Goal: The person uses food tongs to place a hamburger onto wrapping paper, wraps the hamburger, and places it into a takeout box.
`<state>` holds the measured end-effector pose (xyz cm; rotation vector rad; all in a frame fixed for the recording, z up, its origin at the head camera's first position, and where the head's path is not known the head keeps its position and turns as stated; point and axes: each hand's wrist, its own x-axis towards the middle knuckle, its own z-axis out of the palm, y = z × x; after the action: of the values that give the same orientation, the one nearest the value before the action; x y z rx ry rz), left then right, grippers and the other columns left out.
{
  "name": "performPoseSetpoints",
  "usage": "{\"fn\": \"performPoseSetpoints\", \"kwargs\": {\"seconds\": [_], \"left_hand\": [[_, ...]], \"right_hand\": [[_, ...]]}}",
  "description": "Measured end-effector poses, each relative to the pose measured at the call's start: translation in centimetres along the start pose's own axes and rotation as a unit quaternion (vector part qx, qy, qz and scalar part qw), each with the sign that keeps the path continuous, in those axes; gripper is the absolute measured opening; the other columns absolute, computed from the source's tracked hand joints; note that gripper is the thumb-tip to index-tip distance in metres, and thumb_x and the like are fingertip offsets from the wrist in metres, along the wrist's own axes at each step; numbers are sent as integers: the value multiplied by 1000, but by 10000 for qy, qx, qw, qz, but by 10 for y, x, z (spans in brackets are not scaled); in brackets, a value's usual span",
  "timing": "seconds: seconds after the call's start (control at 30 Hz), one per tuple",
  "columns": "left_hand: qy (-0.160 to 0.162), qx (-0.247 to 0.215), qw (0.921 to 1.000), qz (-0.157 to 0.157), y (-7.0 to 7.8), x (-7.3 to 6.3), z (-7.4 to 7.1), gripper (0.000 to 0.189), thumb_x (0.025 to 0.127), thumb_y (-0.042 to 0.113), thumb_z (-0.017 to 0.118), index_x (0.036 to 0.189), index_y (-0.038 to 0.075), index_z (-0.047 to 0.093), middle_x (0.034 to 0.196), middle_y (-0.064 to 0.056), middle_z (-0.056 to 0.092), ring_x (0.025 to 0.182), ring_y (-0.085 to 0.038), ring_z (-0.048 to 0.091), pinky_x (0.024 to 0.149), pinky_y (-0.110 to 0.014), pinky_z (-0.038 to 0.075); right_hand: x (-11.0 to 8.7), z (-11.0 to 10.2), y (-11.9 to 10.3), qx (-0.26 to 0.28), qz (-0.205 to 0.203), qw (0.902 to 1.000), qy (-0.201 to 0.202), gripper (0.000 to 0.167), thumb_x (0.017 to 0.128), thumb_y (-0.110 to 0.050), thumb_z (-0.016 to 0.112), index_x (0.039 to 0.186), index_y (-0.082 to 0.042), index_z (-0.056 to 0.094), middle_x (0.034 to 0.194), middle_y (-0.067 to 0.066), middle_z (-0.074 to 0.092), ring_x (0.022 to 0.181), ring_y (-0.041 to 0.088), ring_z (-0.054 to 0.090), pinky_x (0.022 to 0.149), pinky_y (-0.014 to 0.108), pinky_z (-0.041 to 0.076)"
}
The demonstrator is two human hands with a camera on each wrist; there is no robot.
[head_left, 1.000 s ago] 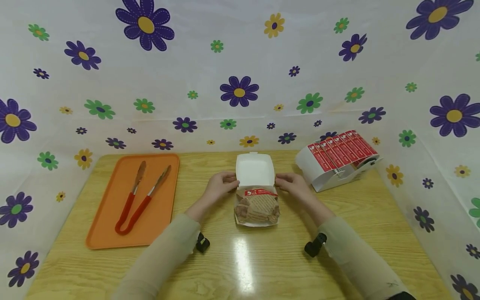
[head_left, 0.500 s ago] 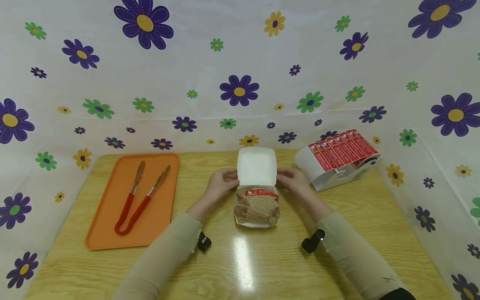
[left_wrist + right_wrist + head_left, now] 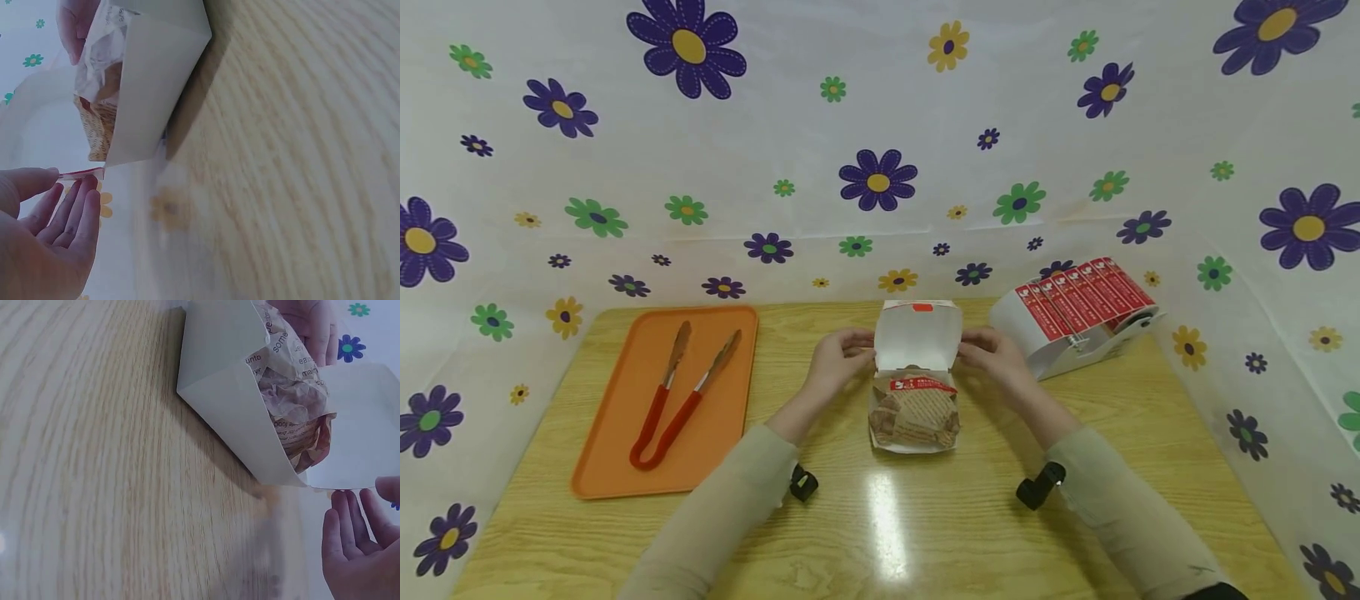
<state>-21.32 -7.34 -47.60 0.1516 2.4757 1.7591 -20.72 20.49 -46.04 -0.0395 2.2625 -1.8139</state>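
Observation:
A white cardboard burger box [image 3: 219, 403] stands on the table with its lid [image 3: 917, 342] raised at the back. In its base sits a round bundle wrapped in brown printed paper [image 3: 916, 417], with a red strip along its far side. My left hand [image 3: 837, 362] pinches the lid's left edge between thumb and fingertips. At the opposite edge, my right hand [image 3: 996, 358] pinches the lid the same way, thumb [image 3: 389, 487] on the inner face. A red patch [image 3: 922, 307] shows at the lid's top edge.
On the left lies an orange tray [image 3: 602, 450] bearing tongs [image 3: 658, 421] with red handles. At the back right is a white holder [image 3: 1037, 354] with several red-and-white printed packs [image 3: 1086, 296]. A flowered cloth [image 3: 805, 142] hangs behind the wooden table [image 3: 820, 542].
The lid has tilted up and forward, so its red patch now shows at the top edge. Both hands have moved slightly with it. The wrapped bundle has stayed in place.

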Motion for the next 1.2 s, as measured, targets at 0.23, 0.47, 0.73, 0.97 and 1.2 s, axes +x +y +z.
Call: {"fn": "performPoseSetpoints", "kwargs": {"seconds": [0.23, 0.47, 0.73, 0.97, 1.2], "left_hand": [[-109, 284, 9992, 276, 4, -11, -6, 30, 99, 3, 72, 128, -2, 72, 127, -21, 76, 108, -37, 75, 96, -44, 64], [-357, 341, 9978, 434, 6, -26, -7, 31, 97, 1, 73, 129, 1, 73, 131, -17, 75, 113, -35, 75, 96, -39, 65], [-501, 333, 9959, 682, 3, -45, -6, 35, 96, -3, 72, 131, 0, 71, 133, -18, 73, 116, -35, 74, 101, -41, 64], [-613, 517, 9919, 982, -2, -61, -6, 41, 92, -9, 73, 133, -1, 69, 133, -20, 72, 120, -36, 73, 106, -43, 61], [-499, 908, 9886, 1088, -11, -74, -4, 43, 91, -6, 76, 132, 5, 71, 133, -14, 73, 120, -31, 72, 106, -42, 61]], "right_hand": [[-14, -7, -3, -272, -232, 9990, -286, 45, 107, -12, 58, 145, 13, 52, 146, 33, 56, 106, -1, 63, 111, 33, 56], [-30, -10, -3, -804, -502, 9947, -400, 40, 104, -4, 63, 141, 10, 57, 140, 31, 62, 122, 27, 67, 98, 17, 55], [-45, -10, 5, -986, -988, 9877, -705, 40, 101, 2, 66, 139, 10, 59, 139, 31, 64, 122, 25, 69, 101, 17, 56], [-55, -8, 14, -1254, -1423, 9792, -719, 43, 96, 4, 72, 138, 6, 62, 140, 26, 65, 132, 41, 63, 114, 35, 55], [-61, 0, 25, -1590, -1964, 9662, -515, 49, 88, 12, 78, 135, 6, 64, 135, 24, 68, 125, 35, 66, 111, 36, 57]]}}
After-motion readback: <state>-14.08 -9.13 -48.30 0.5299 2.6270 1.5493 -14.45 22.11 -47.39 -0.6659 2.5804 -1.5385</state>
